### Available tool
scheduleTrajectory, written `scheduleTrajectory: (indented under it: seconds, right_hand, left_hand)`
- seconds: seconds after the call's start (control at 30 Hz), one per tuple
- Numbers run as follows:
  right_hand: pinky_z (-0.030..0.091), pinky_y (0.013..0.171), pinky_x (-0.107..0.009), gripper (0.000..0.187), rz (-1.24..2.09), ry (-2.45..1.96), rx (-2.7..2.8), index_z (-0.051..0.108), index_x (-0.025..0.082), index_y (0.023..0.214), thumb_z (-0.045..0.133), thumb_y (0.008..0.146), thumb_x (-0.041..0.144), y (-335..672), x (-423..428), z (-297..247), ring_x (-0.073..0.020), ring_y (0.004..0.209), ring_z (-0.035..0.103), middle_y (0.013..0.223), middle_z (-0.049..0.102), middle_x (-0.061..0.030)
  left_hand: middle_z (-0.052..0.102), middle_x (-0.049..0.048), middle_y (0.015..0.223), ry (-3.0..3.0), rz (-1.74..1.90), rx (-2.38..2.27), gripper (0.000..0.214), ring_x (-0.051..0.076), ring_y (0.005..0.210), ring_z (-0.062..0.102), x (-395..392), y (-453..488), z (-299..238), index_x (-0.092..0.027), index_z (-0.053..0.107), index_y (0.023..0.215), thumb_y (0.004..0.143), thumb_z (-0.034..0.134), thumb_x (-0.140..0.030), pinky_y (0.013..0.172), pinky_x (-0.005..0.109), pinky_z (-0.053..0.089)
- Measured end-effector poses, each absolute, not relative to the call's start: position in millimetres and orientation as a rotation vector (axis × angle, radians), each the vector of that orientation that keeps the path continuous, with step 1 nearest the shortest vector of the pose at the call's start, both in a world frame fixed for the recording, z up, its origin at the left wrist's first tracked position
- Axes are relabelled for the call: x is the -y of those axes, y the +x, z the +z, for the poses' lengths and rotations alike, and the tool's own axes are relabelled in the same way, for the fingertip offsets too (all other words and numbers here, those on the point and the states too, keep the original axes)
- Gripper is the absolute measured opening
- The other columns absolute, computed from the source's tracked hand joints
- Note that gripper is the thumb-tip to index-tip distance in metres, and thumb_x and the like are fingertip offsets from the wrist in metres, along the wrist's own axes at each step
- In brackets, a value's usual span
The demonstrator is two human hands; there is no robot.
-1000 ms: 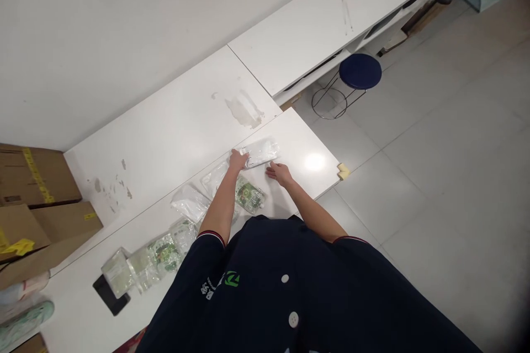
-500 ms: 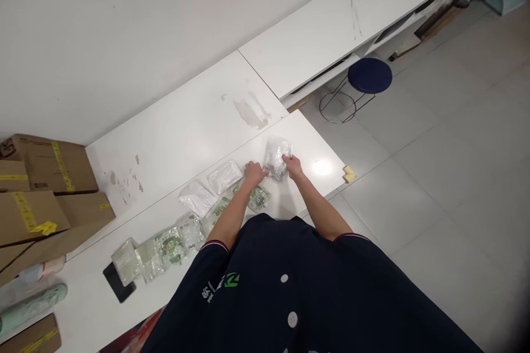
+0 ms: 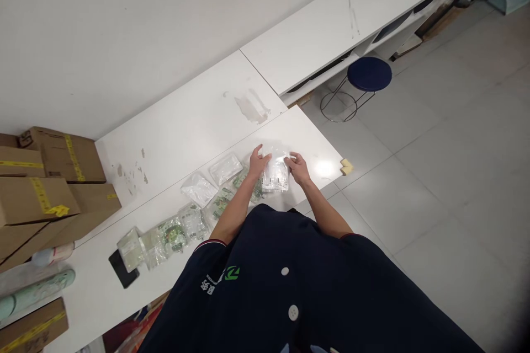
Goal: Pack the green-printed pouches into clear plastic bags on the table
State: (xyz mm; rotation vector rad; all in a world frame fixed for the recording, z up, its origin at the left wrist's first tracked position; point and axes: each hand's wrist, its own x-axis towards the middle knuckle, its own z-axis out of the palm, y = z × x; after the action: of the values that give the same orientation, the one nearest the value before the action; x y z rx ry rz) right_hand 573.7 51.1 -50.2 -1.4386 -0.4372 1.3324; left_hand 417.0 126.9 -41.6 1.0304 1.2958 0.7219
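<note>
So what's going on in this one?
A person holds a clear plastic packet at its two sides, the left hand on one and the right hand on the other, near the end of a white table. More plastic packets, some printed green, stretch away on the left, with a flat black object by the farthest.

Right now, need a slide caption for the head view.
Left hand and right hand hold a plastic packet over a white table; more packets lie leftward.
</note>
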Motion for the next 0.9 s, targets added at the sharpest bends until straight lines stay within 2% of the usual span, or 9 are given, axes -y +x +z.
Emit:
scheduleTrajectory:
  seconds: [0.07, 0.1, 0.23, 0.4, 0.5, 0.6, 0.67, 0.77, 0.9]
  right_hand:
    - [0.045, 0.064, -0.026, 0.063, 1.217, -1.474, 0.581, 0.054, 0.026, 0.127, 0.071, 0.07, 0.045, 575, -48, -43, -0.0112, 0.064, 0.051, 0.075, 0.059, 0.0047]
    - [0.045, 0.065, -0.026, 0.061, 1.195, -1.48, 0.656, 0.055, 0.026, 0.128, 0.068, 0.072, 0.044, 576, -47, -40, -0.011, 0.065, 0.051, 0.078, 0.059, 0.004]
    - [0.047, 0.071, -0.03, 0.043, 1.268, -1.475, 0.818, 0.068, 0.022, 0.112, 0.065, 0.073, 0.041, 579, -44, -32, -0.0124, 0.069, 0.05, 0.083, 0.062, 0.0005]
    - [0.048, 0.075, -0.033, 0.055, 1.332, -1.49, 0.926, 0.065, 0.021, 0.12, 0.07, 0.068, 0.038, 581, -41, -29, -0.0153, 0.072, 0.054, 0.082, 0.063, -0.0002]
    - [0.048, 0.073, -0.035, 0.039, 1.32, -1.629, 1.087, 0.07, 0.019, 0.105, 0.067, 0.069, 0.034, 580, -39, -25, -0.0167, 0.07, 0.054, 0.078, 0.063, -0.0016]
    - [0.046, 0.075, -0.036, 0.016, 1.213, -1.748, 1.296, 0.069, 0.02, 0.081, 0.064, 0.069, 0.029, 578, -37, -20, -0.0187, 0.075, 0.055, 0.084, 0.063, -0.0047]
    - [0.046, 0.078, -0.036, 0.011, 1.205, -1.687, 1.371, 0.065, 0.02, 0.074, 0.066, 0.067, 0.029, 578, -35, -17, -0.0199, 0.083, 0.057, 0.095, 0.063, -0.006]
    - [0.046, 0.074, -0.032, 0.018, 1.431, -1.474, 1.292, 0.062, 0.02, 0.075, 0.068, 0.069, 0.036, 579, -29, -16, -0.018, 0.081, 0.057, 0.089, 0.064, -0.0032]
    - [0.042, 0.062, -0.027, 0.036, 1.686, -1.385, 1.011, 0.063, 0.019, 0.087, 0.074, 0.067, 0.046, 577, -17, -22, -0.013, 0.063, 0.052, 0.069, 0.06, 0.0025]
  left_hand:
    - [0.054, -0.0067, 0.063, 1.108, 0.742, -1.243, 0.082, 0.007, 0.052, 0.047, -119, 413, -34, -0.023, 0.037, 0.149, 0.076, 0.073, -0.035, 0.06, 0.022, 0.042]
    - [0.054, -0.0066, 0.061, 1.157, 0.735, -1.201, 0.078, 0.007, 0.05, 0.045, -117, 411, -30, -0.023, 0.039, 0.148, 0.078, 0.071, -0.035, 0.058, 0.022, 0.042]
    - [0.064, 0.0008, 0.071, 1.309, 0.639, -1.099, 0.054, 0.01, 0.056, 0.05, -110, 400, -15, -0.019, 0.063, 0.128, 0.079, 0.07, -0.039, 0.059, 0.025, 0.043]
    - [0.067, 0.0021, 0.078, 1.428, 0.467, -1.164, 0.058, 0.013, 0.061, 0.056, -102, 386, 0, -0.02, 0.057, 0.134, 0.079, 0.069, -0.035, 0.061, 0.026, 0.044]
    - [0.07, 0.006, 0.092, 1.528, 0.396, -1.273, 0.039, 0.017, 0.075, 0.061, -94, 382, 4, -0.017, 0.067, 0.117, 0.08, 0.065, -0.028, 0.068, 0.028, 0.047]
    - [0.068, 0.0052, 0.082, 1.638, 0.304, -1.321, 0.022, 0.019, 0.077, 0.061, -86, 377, 7, -0.016, 0.071, 0.095, 0.081, 0.059, -0.029, 0.069, 0.029, 0.047]
    - [0.066, 0.0048, 0.081, 1.692, 0.291, -1.304, 0.018, 0.019, 0.079, 0.06, -80, 372, 6, -0.017, 0.069, 0.085, 0.08, 0.058, -0.03, 0.071, 0.03, 0.047]
    - [0.065, 0.0034, 0.086, 1.677, 0.372, -1.23, 0.016, 0.018, 0.081, 0.058, -69, 364, 1, -0.018, 0.065, 0.082, 0.078, 0.059, -0.033, 0.073, 0.029, 0.046]
    - [0.059, -0.0012, 0.072, 1.492, 0.456, -1.204, 0.02, 0.015, 0.068, 0.053, -45, 359, -15, -0.019, 0.061, 0.083, 0.078, 0.057, -0.037, 0.064, 0.026, 0.041]
